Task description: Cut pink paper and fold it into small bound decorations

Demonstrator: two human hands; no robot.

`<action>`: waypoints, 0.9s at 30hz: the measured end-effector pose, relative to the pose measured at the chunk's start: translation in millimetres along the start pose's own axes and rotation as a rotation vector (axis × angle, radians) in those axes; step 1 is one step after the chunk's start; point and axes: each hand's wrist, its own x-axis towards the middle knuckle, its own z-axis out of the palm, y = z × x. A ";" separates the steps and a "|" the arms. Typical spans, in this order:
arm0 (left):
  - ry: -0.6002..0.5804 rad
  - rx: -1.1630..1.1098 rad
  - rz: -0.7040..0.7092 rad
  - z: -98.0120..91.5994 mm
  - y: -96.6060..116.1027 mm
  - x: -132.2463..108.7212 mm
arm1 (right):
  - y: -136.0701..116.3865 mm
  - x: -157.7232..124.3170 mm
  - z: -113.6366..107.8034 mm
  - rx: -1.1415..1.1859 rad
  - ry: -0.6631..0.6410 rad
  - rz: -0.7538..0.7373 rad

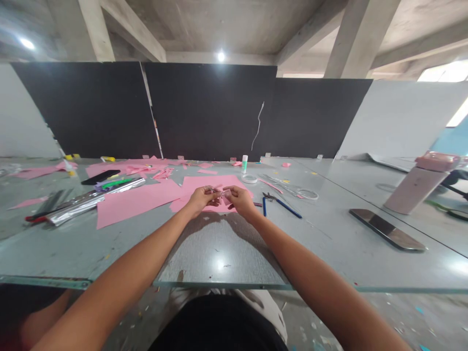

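While pink paper scraps (146,169) lay strewn about, a tiny piece (218,193) was pinched by the left hand (202,200) and right hand (238,201).

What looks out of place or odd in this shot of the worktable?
Pink paper scraps lie strewn untidily along the far side of the glass tabletop. A thin white squiggle runs down the dark back panel; it could be a crack or a stray cord, but it is too thin to tell.
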 end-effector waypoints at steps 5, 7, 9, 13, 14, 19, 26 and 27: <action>0.029 0.017 -0.021 1.1 4.1 -2.0 | -2.7 -1.2 0.0 -0.060 -0.008 0.010; 0.032 0.027 -0.019 1.1 5.0 -2.9 | -4.2 -2.6 0.5 -0.100 -0.005 -0.005; 0.026 0.036 -0.007 0.6 5.2 -3.4 | -5.1 -4.0 1.2 -0.151 0.011 -0.032; 0.001 0.052 -0.007 -0.6 5.2 -3.5 | -4.3 -5.0 0.7 -0.271 0.035 -0.081; -0.007 0.054 -0.011 -0.8 5.5 -3.4 | -3.7 -4.8 0.0 -0.308 0.039 -0.096; -0.063 0.069 -0.014 -2.8 6.3 -2.2 | -1.6 -2.1 -3.9 -0.380 0.026 -0.148; -0.069 0.099 0.014 -5.0 5.4 -0.9 | -8.8 -4.0 -2.6 -0.241 0.012 -0.052; -0.065 0.101 0.017 -4.8 5.2 -0.8 | -10.1 -4.6 -2.4 -0.218 0.013 -0.039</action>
